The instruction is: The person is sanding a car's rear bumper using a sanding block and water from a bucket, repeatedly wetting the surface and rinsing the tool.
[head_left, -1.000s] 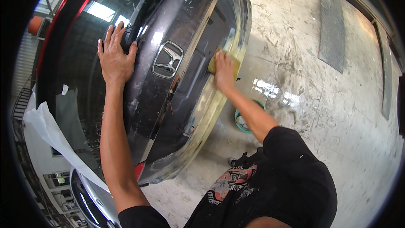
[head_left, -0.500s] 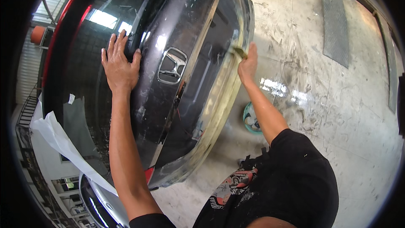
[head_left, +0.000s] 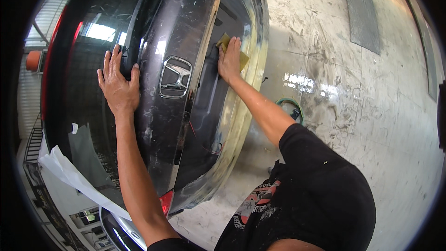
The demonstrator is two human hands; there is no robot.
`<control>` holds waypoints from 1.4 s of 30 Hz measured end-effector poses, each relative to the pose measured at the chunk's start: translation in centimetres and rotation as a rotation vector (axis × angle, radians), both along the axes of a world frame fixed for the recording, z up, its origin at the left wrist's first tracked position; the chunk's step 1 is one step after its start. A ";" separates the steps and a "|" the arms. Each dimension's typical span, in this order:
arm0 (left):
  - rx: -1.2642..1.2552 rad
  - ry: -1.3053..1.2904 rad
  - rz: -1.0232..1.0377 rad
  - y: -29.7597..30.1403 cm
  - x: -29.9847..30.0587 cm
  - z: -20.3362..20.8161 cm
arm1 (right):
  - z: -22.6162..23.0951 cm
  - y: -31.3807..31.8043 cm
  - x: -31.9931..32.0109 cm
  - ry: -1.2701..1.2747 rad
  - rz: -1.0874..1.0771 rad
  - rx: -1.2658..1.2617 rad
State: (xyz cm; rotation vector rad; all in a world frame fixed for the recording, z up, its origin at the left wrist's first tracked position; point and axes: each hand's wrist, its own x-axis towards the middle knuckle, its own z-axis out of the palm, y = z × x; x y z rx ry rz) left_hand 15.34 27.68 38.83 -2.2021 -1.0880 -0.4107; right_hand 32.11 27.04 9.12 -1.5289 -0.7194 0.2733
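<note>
The rear of a dark car stands in front of me, with a chrome emblem (head_left: 176, 77) on its scuffed trunk lid (head_left: 155, 125). My left hand (head_left: 120, 86) rests, fingers spread, on the glossy dark glass beside the lid's edge. Under my right hand (head_left: 229, 65) is a yellowish sheet of sandpaper (head_left: 244, 60), pressed against the recessed panel below the lid. Its ends stick out on both sides of my fingers; the middle is hidden. Next to it runs the bumper (head_left: 234, 121), sanded to pale yellow patches.
A green-rimmed bucket (head_left: 297, 107) stands on the stained concrete floor, partly hidden by my right arm. Farther right lies a grey mat (head_left: 360, 14). White masking paper (head_left: 76, 176) hangs at the car's left side. A red wire (head_left: 193, 128) shows near the lid edge.
My right hand has moved left from the bumper's outer edge onto the recessed panel, bringing the sandpaper flat against it. My left hand stays on the glass; the view has shifted slightly.
</note>
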 end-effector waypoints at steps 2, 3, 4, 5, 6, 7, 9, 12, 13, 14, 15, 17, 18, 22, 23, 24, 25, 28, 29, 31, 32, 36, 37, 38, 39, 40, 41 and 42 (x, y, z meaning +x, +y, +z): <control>-0.004 0.011 0.003 0.1 -0.6 -0.2 | 1.1 -0.5 0.7 0.087 0.047 -0.012; 0.006 0.012 0.006 0.0 -0.8 0.0 | 1.2 -1.1 0.5 0.027 0.017 0.058; 0.006 0.030 0.021 -0.2 -1.1 0.5 | 1.1 -2.4 -0.2 -0.033 -0.012 0.129; 0.002 0.017 0.000 -0.2 -0.9 0.2 | 0.3 -3.8 -0.7 -0.087 -0.048 0.172; -0.003 0.005 -0.018 0.0 -0.7 0.1 | 0.0 -3.4 -1.0 -0.056 0.034 0.113; -0.009 -0.008 -0.037 0.1 -0.6 -0.2 | -0.1 -2.8 -1.5 -0.023 0.116 0.053; -0.013 -0.018 -0.037 0.3 -0.2 -0.2 | 0.7 -2.6 -3.4 -0.031 0.029 0.079; -0.027 -0.032 -0.026 -0.3 -0.6 0.0 | 0.7 -2.8 -4.8 -0.057 0.028 0.089; -0.023 -0.036 -0.035 -0.1 -0.5 0.1 | 0.6 -1.8 -4.0 -0.051 0.021 0.087; -0.024 -0.037 -0.047 -0.1 -0.3 0.2 | 0.8 -0.3 -2.1 -0.042 0.011 0.081; -0.031 -0.042 -0.056 -0.1 -0.3 -0.1 | 0.9 0.8 -0.1 -0.036 0.003 0.069; -0.027 -0.039 -0.057 -0.1 -0.3 0.0 | 1.0 1.0 1.0 -0.037 0.047 0.073; -0.023 -0.036 -0.057 0.0 -0.2 0.0 | 0.7 0.3 0.3 -0.033 0.071 0.084; -0.040 -0.043 -0.028 -0.2 -0.7 -0.1 | 0.4 -5.3 -5.2 -0.046 0.193 0.080; -0.043 -0.047 -0.023 -0.3 -0.6 0.1 | 0.6 -5.7 -5.6 -0.045 0.214 0.086; -0.052 -0.045 -0.027 -0.4 -0.2 0.2 | 0.6 -4.1 -4.4 -0.088 0.128 0.098; -0.049 -0.038 -0.047 -0.2 0.3 0.2 | 0.3 -2.1 -2.0 -0.064 0.118 0.099; -0.041 -0.042 -0.057 0.0 -0.3 -0.1 | 0.8 0.4 1.9 -0.017 0.143 0.104; -0.043 -0.043 -0.060 0.1 -0.5 -0.2 | 0.6 -0.2 1.2 -0.006 0.152 0.104; -0.037 -0.049 -0.059 0.2 -0.4 0.1 | 0.4 -2.2 -1.4 -0.041 0.182 0.115; -0.041 -0.049 -0.049 0.0 -0.5 0.1 | -0.3 -4.8 -4.3 -0.080 0.208 0.114; -0.048 -0.046 -0.055 -0.1 -0.6 0.0 | 0.4 -4.4 -3.1 -0.124 0.209 0.068; -0.044 -0.035 -0.058 -0.1 -0.4 0.1 | 0.4 -2.6 -1.0 -0.113 0.181 0.090; -0.037 -0.026 -0.064 0.1 -0.1 0.2 | 0.4 -0.2 1.9 -0.104 0.151 0.116; -0.034 -0.014 -0.063 0.1 0.0 0.3 | 0.3 1.0 3.1 -0.091 0.128 0.138; -0.039 -0.015 -0.058 0.2 -0.2 0.1 | 0.1 0.7 2.5 -0.065 0.150 0.122; -0.045 -0.017 -0.058 0.3 -0.2 -0.2 | -0.1 0.0 1.9 -0.040 0.167 0.105; -0.044 -0.017 -0.055 0.2 -0.3 -0.1 | 0.1 -1.0 0.9 -0.014 0.188 0.094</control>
